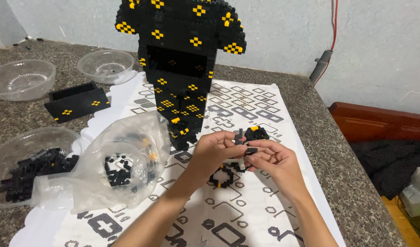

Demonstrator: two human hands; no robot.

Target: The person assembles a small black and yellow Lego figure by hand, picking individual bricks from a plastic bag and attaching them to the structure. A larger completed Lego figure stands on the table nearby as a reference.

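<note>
My left hand [211,153] and my right hand [273,161] meet over the printed instruction sheet [246,201], both pinching a small cluster of black bricks [245,142] between the fingertips. A small black-and-yellow brick piece [256,133] lies just behind the fingers. Below the hands a ring-shaped black brick piece [222,176] rests on the sheet. A tall black brick model with yellow diamond marks [180,59] stands behind the hands.
A clear plastic bag with black bricks [123,162] lies at the left. A clear bowl of black bricks [29,164] sits at the left edge, with two empty clear bowls [20,78] [106,65] behind. A flat black brick panel [77,101] lies near them. The stone counter edge [356,174] runs at the right.
</note>
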